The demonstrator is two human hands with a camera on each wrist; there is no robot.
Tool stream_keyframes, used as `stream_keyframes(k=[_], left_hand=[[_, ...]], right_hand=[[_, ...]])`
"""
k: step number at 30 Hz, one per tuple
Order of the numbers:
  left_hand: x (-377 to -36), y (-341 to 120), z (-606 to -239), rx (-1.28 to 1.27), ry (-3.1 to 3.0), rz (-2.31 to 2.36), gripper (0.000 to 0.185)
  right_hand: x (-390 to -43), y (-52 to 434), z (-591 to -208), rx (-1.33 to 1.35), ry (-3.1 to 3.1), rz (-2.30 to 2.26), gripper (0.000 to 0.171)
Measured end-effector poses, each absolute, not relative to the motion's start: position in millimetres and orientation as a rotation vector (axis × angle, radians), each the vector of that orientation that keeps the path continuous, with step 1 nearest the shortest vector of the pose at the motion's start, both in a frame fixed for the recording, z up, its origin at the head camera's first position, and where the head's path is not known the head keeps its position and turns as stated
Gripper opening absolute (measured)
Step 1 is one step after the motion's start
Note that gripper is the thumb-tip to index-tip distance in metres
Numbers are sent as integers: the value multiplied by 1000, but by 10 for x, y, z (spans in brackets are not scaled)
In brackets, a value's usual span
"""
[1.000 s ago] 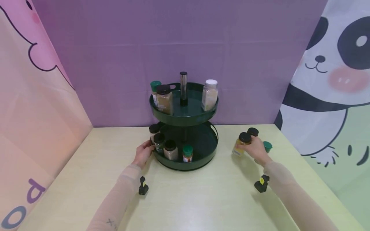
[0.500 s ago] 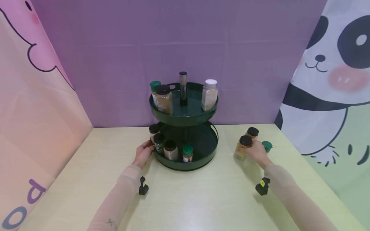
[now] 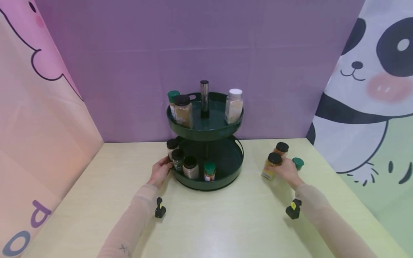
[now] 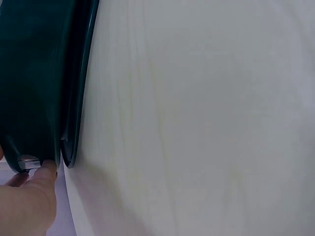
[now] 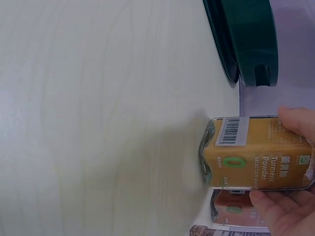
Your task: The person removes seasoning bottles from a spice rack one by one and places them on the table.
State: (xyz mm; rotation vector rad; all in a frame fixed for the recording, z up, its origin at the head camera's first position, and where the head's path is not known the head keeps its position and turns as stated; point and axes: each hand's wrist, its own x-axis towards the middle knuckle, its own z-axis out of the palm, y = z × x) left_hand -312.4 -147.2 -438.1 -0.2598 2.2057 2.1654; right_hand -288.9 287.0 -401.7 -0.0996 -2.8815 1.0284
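A dark green two-tier turntable rack [image 3: 205, 185] stands on the table. My left hand [image 3: 160, 170] grips the lower tray's rim at its left handle cutout; the left wrist view shows fingers [image 4: 45, 169] at that cutout. My right hand [image 3: 286, 170] pinches a turmeric powder jar [image 5: 246, 152] with a black lid, right of the rack. From the right wrist view, the jar's bottom looks slightly off the table, though contact is hard to judge. Behind it stand another black-lidded jar [image 3: 281, 147] and a green-lidded jar [image 3: 298, 163], the latter mostly hidden by my hand.
On the lower tray's left and front sit several jars, among them a green-lidded one [image 3: 209, 171]. The upper tray [image 3: 206, 133] carries a brown-powder jar [image 3: 184, 114], a green-lidded jar [image 3: 173, 96] and a white-lidded jar [image 3: 234, 107]. A purple backdrop [image 3: 135, 89] closes the rear.
My right hand has moved the turmeric jar slightly right and towards me, uncovering more of the jar behind it. The left hand and the rack have stayed in place.
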Motion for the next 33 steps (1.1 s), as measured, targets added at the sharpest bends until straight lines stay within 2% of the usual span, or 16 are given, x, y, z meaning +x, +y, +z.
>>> stream_keyframes(k=[33], left_hand=[[-3127, -1463, -4434, -215, 2240, 2204, 54]], right_hand=[[-2899, 2890, -3994, -125, -2966, 1114, 73]])
